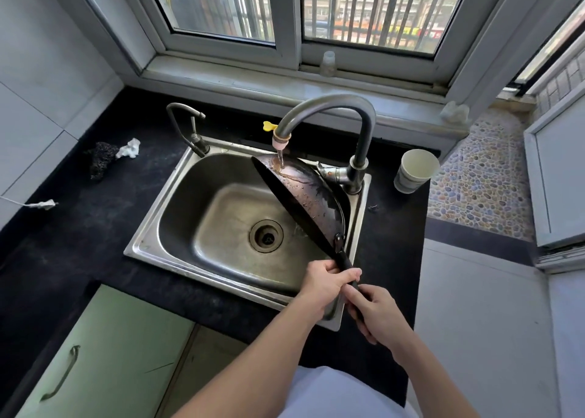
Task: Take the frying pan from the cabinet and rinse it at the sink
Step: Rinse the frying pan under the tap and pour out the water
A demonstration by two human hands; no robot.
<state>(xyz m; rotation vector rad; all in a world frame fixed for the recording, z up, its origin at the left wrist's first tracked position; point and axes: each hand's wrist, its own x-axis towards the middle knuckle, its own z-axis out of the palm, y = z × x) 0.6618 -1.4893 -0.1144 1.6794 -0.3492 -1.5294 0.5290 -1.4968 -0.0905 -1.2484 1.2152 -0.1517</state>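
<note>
A dark frying pan [305,196] is tilted on its side over the right half of the steel sink [177,196], its wet inner face turned to the right. Water runs from the tall curved faucet [332,110] onto the pan's upper rim. The pan's black handle points toward me. My left hand [326,283] grips the handle close to the pan. My right hand [376,314] grips the handle's end just behind it. The sink's drain [266,235] lies left of the pan.
A small second tap [190,129] stands at the sink's back left corner. A dark scrubber [101,159] and crumpled paper [128,148] lie on the black counter at left. A paper cup [414,170] stands at right. A green cabinet door [104,354] is below.
</note>
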